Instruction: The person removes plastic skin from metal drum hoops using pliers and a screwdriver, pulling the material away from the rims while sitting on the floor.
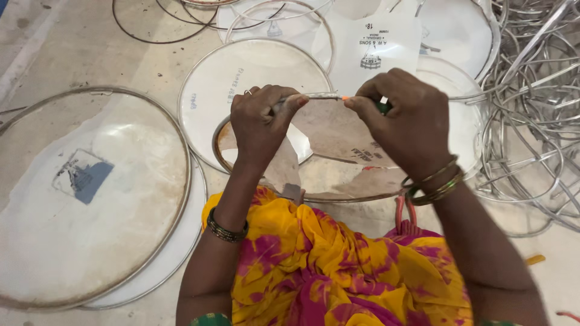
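1. Head view, nearest first: a lap draped in yellow and magenta cloth [338, 265] fills the bottom of the frame, with both forearms rising from it toward the work.

2. Left hand [263, 124] has its fingers clenched around the rim of a metal-hooped drum skin [338, 163], gripping the top of the hoop with the thumb pressed along it. A ring shows on one finger and dark bangles sit at the wrist.

3. Right hand [405, 121] is closed on a small green-handled tool [382, 107], whose orange tip [345, 98] points left toward the left thumb.

4. Between the two hands runs a short bare stretch of hoop [323, 95]; its long axis lies left to right, and the tool tip touches or sits just beside its right end. Both hands are about equally near it.

5. Held hoop tilts up from the lap, its lower edge near the cloth; open room lies mainly above and toward the viewer.

6. Left of the arms a large worn drum skin [90, 199] lies flat on the concrete floor [60, 54], stacked over another.

7. Farther off, more white skins [241, 78] overlap, and a tangle of bare metal rings [531, 102] crowds the right edge.
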